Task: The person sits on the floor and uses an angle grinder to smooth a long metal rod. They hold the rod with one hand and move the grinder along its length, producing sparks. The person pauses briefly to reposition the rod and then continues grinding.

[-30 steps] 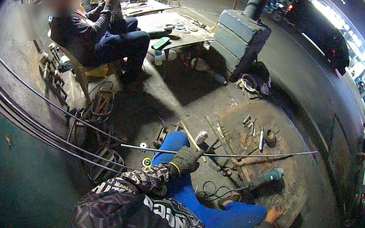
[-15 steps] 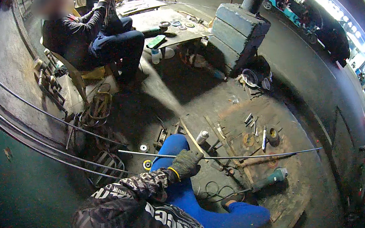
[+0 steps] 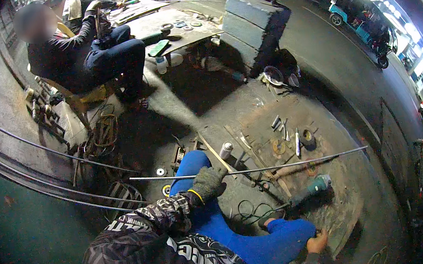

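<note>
My left hand (image 3: pixel 208 184), in a dark knit glove with a yellow cuff edge, is closed around a long thin metal rod (image 3: pixel 300 163). The rod lies roughly level across the view, above my blue-trousered leg and the cluttered floor. Bare and low at the right, my right hand (image 3: pixel 317 243) rests beside my knee with its fingers curled. Something small and dark shows at its fingertips, too small to name. An angle grinder (image 3: pixel 311 189) with a teal body lies on the board beyond that knee, its cord looping back toward my legs.
Several long rods (image 3: pixel 39 148) stretch along the left. A spray can (image 3: pixel 226 150), a marker (image 3: pixel 297 142) and a tape roll (image 3: pixel 307 138) are ahead. Farther off, a person (image 3: pixel 65 55) sits by a low table (image 3: pixel 184 35) with discs on it. A grey block (image 3: pixel 254 29) supports a post.
My view has shifted, and the scene sits farther left. The rod's right end has risen, with my left hand still around it. My right hand has come farther into view beside the knee.
</note>
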`<state>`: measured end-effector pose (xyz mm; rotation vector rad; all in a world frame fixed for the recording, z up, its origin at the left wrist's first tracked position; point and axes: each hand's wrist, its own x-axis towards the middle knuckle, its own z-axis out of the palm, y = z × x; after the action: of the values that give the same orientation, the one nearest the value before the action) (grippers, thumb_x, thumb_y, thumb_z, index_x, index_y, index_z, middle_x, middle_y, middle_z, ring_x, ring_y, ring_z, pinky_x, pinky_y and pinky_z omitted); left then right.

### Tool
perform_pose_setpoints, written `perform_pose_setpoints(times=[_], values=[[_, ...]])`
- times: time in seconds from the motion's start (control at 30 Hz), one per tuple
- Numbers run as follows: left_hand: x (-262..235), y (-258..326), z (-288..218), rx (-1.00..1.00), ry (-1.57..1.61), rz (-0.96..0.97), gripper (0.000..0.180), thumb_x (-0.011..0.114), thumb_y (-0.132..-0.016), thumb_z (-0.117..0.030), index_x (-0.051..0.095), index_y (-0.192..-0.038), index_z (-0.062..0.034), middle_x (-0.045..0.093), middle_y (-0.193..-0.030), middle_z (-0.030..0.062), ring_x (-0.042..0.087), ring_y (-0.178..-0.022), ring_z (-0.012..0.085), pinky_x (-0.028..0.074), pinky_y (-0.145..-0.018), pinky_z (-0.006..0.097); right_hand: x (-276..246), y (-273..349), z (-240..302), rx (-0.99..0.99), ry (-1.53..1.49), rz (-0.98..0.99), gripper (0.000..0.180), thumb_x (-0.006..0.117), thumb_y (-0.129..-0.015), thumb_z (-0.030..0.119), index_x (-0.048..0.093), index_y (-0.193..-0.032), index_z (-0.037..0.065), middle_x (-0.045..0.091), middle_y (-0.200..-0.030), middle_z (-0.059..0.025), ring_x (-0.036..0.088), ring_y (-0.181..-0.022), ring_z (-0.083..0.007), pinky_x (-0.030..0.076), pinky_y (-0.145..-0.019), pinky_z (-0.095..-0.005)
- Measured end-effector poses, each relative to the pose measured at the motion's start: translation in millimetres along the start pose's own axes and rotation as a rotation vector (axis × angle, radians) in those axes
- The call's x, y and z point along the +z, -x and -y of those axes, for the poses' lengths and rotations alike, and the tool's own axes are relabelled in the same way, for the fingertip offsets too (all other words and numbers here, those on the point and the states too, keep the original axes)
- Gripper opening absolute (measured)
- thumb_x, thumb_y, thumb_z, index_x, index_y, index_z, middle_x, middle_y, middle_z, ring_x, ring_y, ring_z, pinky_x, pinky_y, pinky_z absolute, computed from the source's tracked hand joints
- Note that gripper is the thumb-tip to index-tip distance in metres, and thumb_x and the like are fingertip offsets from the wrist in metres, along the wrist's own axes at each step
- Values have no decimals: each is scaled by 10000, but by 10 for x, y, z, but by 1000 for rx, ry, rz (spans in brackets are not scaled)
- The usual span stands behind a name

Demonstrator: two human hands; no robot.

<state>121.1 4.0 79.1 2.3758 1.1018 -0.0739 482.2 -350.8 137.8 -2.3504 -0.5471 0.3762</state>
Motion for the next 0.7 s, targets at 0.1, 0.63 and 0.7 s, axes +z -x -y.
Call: perform_pose_setpoints(times=[0.1, 0.63, 0.7], values=[[-2, 17, 43, 66, 27, -119, 457, 714, -793, -304, 586, -1179, -97, 677, -986, 141, 664, -930, 346, 476, -824, 487, 146, -124, -270, -97, 191, -178, 323, 526, -683, -56, 604, -991, -113, 654, -894, -220, 665, -886, -349, 524, -817, -405], [65, 83, 94, 63, -11, -86, 509, 714, -809, -317, 572, -1244, -95, 664, -1051, 184, 645, -954, 375, 488, -824, 497, 292, 147, 21, -275, 384, -74, 406, 615, -789, -42, 637, -1194, -43, 694, -1110, -227, 661, -1031, -401, 498, -945, -466], [54, 54, 118, 77, 22, -73, 489, 715, -809, -313, 577, -1224, -94, 677, -1023, 183, 656, -922, 381, 500, -806, 503, 237, 406, 102, -299, 347, -75, 451, 612, -782, -53, 627, -1233, -41, 692, -1133, -241, 655, -1062, -421, 491, -980, -470]])
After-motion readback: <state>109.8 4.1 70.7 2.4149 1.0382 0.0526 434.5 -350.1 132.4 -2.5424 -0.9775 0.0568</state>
